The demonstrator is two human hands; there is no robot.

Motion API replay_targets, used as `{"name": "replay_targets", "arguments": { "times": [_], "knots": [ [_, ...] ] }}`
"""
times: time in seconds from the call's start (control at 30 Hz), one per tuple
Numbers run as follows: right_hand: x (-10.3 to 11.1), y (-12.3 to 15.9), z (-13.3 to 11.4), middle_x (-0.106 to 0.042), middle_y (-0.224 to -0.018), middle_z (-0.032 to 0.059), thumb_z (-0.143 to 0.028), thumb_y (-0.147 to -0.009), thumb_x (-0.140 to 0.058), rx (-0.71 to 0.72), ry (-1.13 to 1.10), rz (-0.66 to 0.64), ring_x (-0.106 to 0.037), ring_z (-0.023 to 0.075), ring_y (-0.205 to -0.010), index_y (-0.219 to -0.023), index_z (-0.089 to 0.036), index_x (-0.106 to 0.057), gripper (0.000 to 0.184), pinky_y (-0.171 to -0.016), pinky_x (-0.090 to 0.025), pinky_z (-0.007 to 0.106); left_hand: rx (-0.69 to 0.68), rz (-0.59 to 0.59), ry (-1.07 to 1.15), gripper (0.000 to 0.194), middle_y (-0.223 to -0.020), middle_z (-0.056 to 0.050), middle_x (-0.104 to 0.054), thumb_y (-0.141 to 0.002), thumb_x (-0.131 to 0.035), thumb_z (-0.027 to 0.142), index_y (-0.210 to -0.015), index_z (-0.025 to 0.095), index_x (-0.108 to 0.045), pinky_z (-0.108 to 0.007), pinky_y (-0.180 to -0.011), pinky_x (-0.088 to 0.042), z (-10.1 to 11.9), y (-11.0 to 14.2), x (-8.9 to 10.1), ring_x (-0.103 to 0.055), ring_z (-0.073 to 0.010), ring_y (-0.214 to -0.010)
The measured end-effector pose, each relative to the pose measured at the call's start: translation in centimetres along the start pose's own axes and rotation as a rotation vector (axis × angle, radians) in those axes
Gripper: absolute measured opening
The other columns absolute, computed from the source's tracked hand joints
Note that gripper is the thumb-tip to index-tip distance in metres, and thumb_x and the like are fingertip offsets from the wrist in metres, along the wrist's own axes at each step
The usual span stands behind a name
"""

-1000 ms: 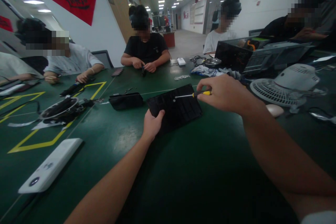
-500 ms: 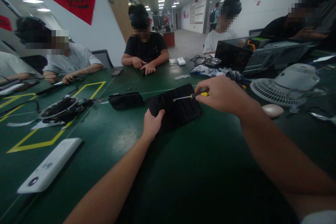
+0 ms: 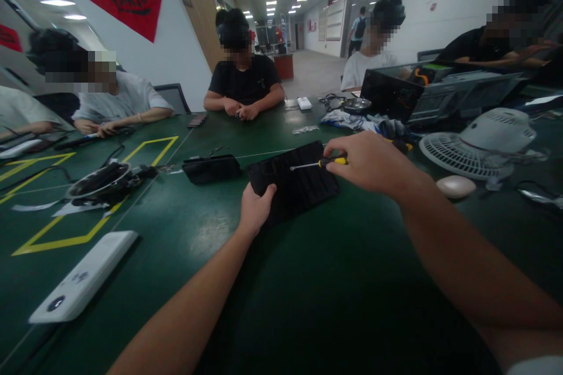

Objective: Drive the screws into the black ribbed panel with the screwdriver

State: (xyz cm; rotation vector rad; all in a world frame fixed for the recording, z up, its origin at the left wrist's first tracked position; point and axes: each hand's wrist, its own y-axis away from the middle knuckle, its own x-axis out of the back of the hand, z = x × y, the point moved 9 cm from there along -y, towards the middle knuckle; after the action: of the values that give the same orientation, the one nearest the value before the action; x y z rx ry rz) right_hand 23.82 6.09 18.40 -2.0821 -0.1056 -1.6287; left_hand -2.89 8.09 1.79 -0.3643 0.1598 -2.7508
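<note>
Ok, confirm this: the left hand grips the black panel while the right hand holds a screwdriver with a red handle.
The handle isn't red: in the head view, the screwdriver in the right hand has a yellow and black one.

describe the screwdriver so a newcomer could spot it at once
On the green table, find the flat black panel held by the left hand. At its right edge, the right hand holds the screwdriver, whose yellow-and-black handle and thin shiny shaft stand out against the dark panel.
</note>
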Motion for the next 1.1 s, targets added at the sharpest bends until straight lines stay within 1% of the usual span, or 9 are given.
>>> {"name": "replay_targets", "arguments": {
  "times": [0.1, 0.23, 0.33, 0.47, 0.63, 0.8, 0.9, 1.0, 1.1],
  "knots": [
    [-0.4, 0.0, -0.1, -0.083, -0.104, 0.0099, -0.029, -0.092, -0.073, 0.025, -0.013, -0.01, -0.074, 0.031, -0.099, -0.115, -0.023, -0.085, 0.027, -0.09, -0.051, 0.043, 0.006, 0.005, -0.006, 0.035, -0.109, -0.013, -0.081, -0.083, -0.08, 0.036, -0.111, 0.016, -0.074, -0.048, -0.099, -0.059, 0.0, 0.0, 0.0, -0.076, -0.0312, -0.101],
    [-0.4, 0.0, -0.2, -0.079, -0.105, 0.0105, -0.019, -0.084, -0.078, 0.051, 0.028, 0.028, -0.071, 0.0297, -0.097, -0.109, -0.021, -0.084, 0.025, -0.084, -0.049, 0.04, -0.001, 0.006, 0.002, 0.035, -0.111, -0.013, -0.081, -0.082, -0.08, 0.036, -0.111, 0.016, -0.074, -0.048, -0.099, -0.059, 0.1, 0.1, 0.0, -0.076, -0.0317, -0.104],
    [-0.4, 0.0, -0.2, -0.076, -0.104, 0.0108, -0.017, -0.084, -0.076, 0.042, 0.033, 0.039, -0.069, 0.0289, -0.095, -0.105, -0.02, -0.083, 0.023, -0.081, -0.048, 0.04, 0.001, 0.004, 0.007, 0.036, -0.112, -0.014, -0.081, -0.082, -0.08, 0.037, -0.111, 0.016, -0.074, -0.048, -0.098, -0.059, 0.0, 0.0, -0.1, -0.076, -0.0323, -0.104],
    [-0.2, 0.0, -0.4, -0.076, -0.104, 0.0126, -0.023, -0.089, -0.072, -0.001, 0.053, 0.014, -0.07, 0.0306, -0.095, -0.105, -0.02, -0.086, 0.021, -0.08, -0.048, 0.041, -0.009, 0.009, 0.024, 0.037, -0.112, -0.014, -0.08, -0.081, -0.082, 0.038, -0.111, 0.017, -0.075, -0.049, -0.099, -0.059, -0.4, -0.2, 0.0, -0.076, -0.0322, -0.104],
    [0.2, 0.2, -0.4, -0.079, -0.112, 0.0149, -0.037, -0.096, -0.067, -0.074, 0.135, -0.03, -0.071, 0.0351, -0.103, -0.11, -0.021, -0.088, 0.03, -0.076, -0.048, 0.042, -0.004, -0.003, 0.033, 0.04, -0.116, -0.015, -0.08, -0.082, -0.082, 0.039, -0.114, 0.017, -0.075, -0.051, -0.1, -0.059, -0.7, -0.2, 0.0, -0.076, -0.0337, -0.107],
    [-0.8, 0.3, -0.2, -0.081, -0.104, 0.0179, -0.042, -0.102, -0.056, -0.132, 0.202, -0.163, -0.074, 0.037, -0.098, -0.102, -0.017, -0.085, 0.039, -0.072, -0.047, 0.042, 0.002, -0.005, 0.021, 0.04, -0.116, -0.014, -0.081, -0.082, -0.081, 0.04, -0.114, 0.017, -0.075, -0.051, -0.1, -0.059, -0.7, -0.1, 0.0, -0.076, -0.0338, -0.107],
    [-1.5, 0.2, 0.3, -0.08, -0.101, 0.0193, -0.044, -0.107, -0.047, -0.134, 0.178, -0.229, -0.074, 0.0353, -0.094, -0.098, -0.016, -0.082, 0.046, -0.073, -0.047, 0.042, -0.009, -0.002, 0.027, 0.041, -0.118, -0.014, -0.081, -0.082, -0.08, 0.039, -0.116, 0.017, -0.075, -0.051, -0.102, -0.058, -0.5, -0.1, 0.0, -0.076, -0.0341, -0.11],
    [-1.7, 0.0, 0.7, -0.08, -0.101, 0.0141, -0.046, -0.1, -0.062, -0.069, 0.05, -0.231, -0.073, 0.0305, -0.091, -0.106, -0.018, -0.079, 0.033, -0.074, -0.047, 0.038, -0.01, -0.005, 0.031, 0.04, -0.118, -0.014, -0.081, -0.082, -0.081, 0.038, -0.116, 0.018, -0.075, -0.05, -0.102, -0.059, -0.5, -0.2, -0.1, -0.076, -0.0337, -0.109],
    [-0.5, -0.2, 1.5, -0.08, -0.1, 0.0092, -0.031, -0.085, -0.077, -0.022, -0.015, -0.135, -0.072, 0.0275, -0.089, -0.117, -0.02, -0.075, 0.033, -0.076, -0.046, 0.036, 0.006, 0.005, 0.015, 0.038, -0.115, -0.014, -0.081, -0.082, -0.081, 0.039, -0.113, 0.018, -0.075, -0.051, -0.101, -0.059, -0.8, -0.2, 0.1, -0.076, -0.034, -0.107]
  ]
}}
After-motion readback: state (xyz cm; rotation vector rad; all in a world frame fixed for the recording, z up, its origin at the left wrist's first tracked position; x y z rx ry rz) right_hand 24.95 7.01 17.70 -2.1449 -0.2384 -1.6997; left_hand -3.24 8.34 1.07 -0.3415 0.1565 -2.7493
